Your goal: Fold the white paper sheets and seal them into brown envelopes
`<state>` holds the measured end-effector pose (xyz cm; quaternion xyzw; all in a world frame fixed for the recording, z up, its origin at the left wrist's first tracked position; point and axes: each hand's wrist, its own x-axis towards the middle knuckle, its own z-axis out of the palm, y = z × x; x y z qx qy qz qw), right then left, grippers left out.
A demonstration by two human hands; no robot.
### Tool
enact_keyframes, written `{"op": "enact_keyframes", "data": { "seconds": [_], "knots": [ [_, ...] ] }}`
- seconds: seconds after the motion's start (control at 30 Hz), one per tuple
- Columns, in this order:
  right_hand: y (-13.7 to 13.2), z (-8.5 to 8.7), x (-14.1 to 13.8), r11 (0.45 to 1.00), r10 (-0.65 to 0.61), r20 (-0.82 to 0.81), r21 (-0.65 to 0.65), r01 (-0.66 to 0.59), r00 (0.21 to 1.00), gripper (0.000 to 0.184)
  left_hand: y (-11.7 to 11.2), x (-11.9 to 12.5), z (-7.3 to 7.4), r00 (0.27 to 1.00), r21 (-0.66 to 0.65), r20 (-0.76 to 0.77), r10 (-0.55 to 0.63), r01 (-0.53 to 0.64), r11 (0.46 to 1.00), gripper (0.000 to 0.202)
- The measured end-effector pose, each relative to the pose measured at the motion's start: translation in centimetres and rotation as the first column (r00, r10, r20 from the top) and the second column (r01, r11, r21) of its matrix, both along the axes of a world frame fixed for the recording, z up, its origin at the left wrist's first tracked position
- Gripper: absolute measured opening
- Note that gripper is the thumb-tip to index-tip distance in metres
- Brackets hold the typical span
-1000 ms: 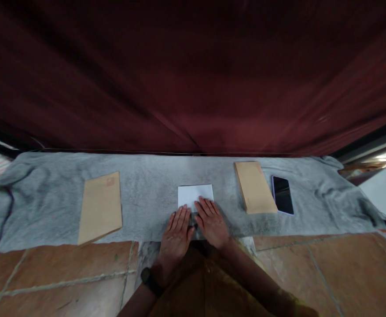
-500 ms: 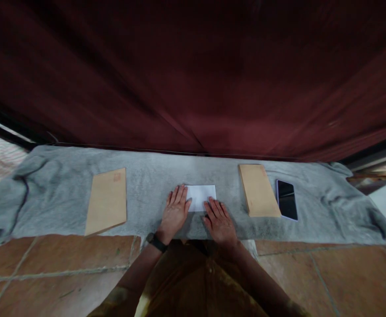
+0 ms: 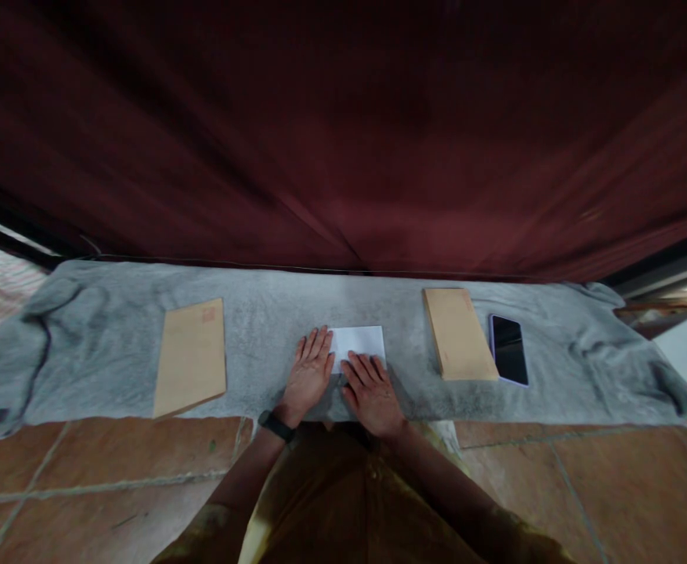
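Note:
A small white sheet of paper (image 3: 359, 340) lies on the grey cloth (image 3: 272, 329) in front of me. My left hand (image 3: 309, 364) rests flat on the paper's left edge, fingers stretched forward, with a dark watch on the wrist. Over the paper's near edge lies my right hand (image 3: 374, 392), palm down and fingers slightly spread. Neither hand grips anything. The fingers cover the lower part and left edge of the paper; whether it is folded I cannot tell.
Brown envelopes (image 3: 191, 356) lie on the left of the cloth. To the right stands a thicker stack of brown envelopes (image 3: 461, 337), beside a phone (image 3: 508, 350) with a purple case. Behind the cloth hangs a dark red curtain (image 3: 343, 157). Tiled floor (image 3: 131, 450) shows below.
My right hand has slid to the left along the paper's near edge. My left hand stays nearly in place at the left edge.

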<state>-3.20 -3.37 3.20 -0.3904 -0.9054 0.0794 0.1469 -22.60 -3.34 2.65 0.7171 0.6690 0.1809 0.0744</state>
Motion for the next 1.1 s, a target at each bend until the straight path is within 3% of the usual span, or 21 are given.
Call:
{"op": "enact_keyframes", "data": {
  "seconds": [0.2,0.43,0.6,0.7,0.8,0.87,0.93,0.97,1.03,1.1],
  "knots": [
    [1.8,1.8,-0.7,0.998,0.061,0.139,0.014,-0.063,0.988,0.042,0.6,-2.4,-0.7,0.979,-0.027,0.191,-0.074,0.081,0.996,0.055],
    [2.8,3.3,-2.5,0.987,0.151,0.359,0.003,-0.163,0.921,0.037,1.1,-3.7,-1.4,0.928,0.014,0.358,-0.102,0.104,0.994,0.078],
    [2.5,3.5,-4.2,0.989,0.141,0.424,-0.013,-0.15,0.895,0.039,1.3,-3.6,-1.4,0.899,0.016,0.431,-0.082,0.083,0.996,0.075],
    [2.5,4.7,-4.4,0.988,0.152,0.415,-0.072,-0.134,0.897,0.035,1.3,-3.6,-0.9,0.85,0.001,0.525,-0.053,0.061,0.998,0.068],
    [2.9,7.0,-3.8,0.989,0.138,0.388,-0.111,-0.102,0.911,0.028,0.9,-3.8,-0.1,0.743,-0.048,0.667,0.048,-0.022,0.999,0.057],
    [3.3,8.7,-3.1,0.994,0.069,0.33,-0.107,-0.035,0.942,0.027,0.4,-3.8,0.5,0.627,-0.112,0.764,0.154,-0.107,0.988,0.049],
    [4.0,9.9,-2.3,0.974,-0.117,0.079,-0.187,0.13,0.99,0.025,0.1,-3.5,1.1,0.458,-0.165,0.86,0.224,-0.167,0.972,0.05],
    [4.4,10.2,-1.9,0.947,-0.203,-0.072,-0.27,0.177,0.977,0.025,0.0,-3.2,1.5,0.36,-0.184,0.902,0.238,-0.177,0.967,0.054],
    [5.1,9.9,-1.4,0.858,-0.355,-0.368,-0.492,0.144,0.859,0.027,-0.1,-2.4,2.4,0.179,-0.207,0.955,0.236,-0.166,0.964,0.06],
    [5.4,8.7,-1.1,0.725,-0.518,-0.555,-0.688,-0.009,0.651,0.027,-0.1,-1.5,3.4,0.075,-0.217,0.971,0.226,-0.115,0.969,0.063]
  ]
}}
